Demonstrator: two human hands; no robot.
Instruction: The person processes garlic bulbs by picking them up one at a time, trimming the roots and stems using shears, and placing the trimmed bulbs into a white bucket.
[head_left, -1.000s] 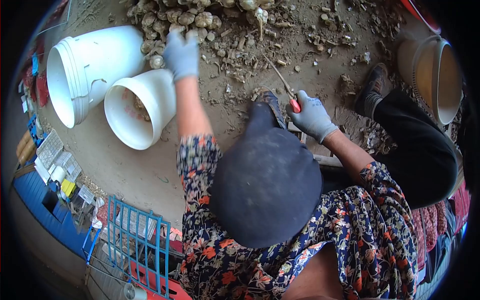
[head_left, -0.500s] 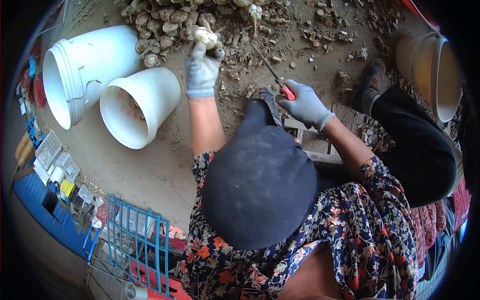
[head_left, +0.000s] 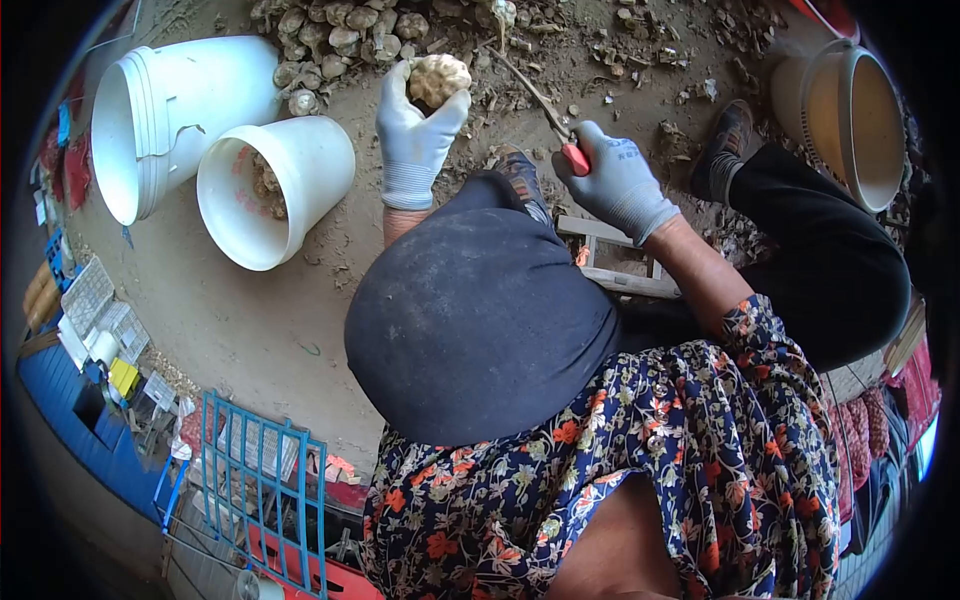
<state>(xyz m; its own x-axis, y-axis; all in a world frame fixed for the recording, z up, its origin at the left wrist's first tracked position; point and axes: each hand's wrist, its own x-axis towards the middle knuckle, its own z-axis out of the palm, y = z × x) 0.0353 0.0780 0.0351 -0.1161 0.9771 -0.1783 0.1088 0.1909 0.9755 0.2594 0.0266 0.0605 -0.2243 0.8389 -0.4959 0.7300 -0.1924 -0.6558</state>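
Note:
My left hand (head_left: 418, 130), in a grey-white work glove, holds a garlic bulb (head_left: 440, 80) between thumb and fingers, its rounded cloves turned up. My right hand (head_left: 615, 178), gloved likewise, is closed around the red handle (head_left: 574, 159) of a knife. Its long thin blade (head_left: 530, 92) points up and left, toward the bulb but apart from it. Near the blade's tip hangs a dry stalk from another garlic bulb (head_left: 503, 12). A heap of garlic (head_left: 345, 30) lies on the ground just beyond my left hand.
Two white buckets lie on their sides at the left; the nearer one (head_left: 325, 180) has some garlic inside. Dry scraps (head_left: 640, 60) litter the ground. A yellowish bucket (head_left: 815, 110) stands at the right. A wooden frame (head_left: 630, 282) lies between my legs; a blue metal grille (head_left: 265, 480) is at lower left.
My left hand has drawn nearer to me and turned, so the bulb's clove side now shows. The knife stays in my right hand, its blade pointing further left. The view has shifted slightly.

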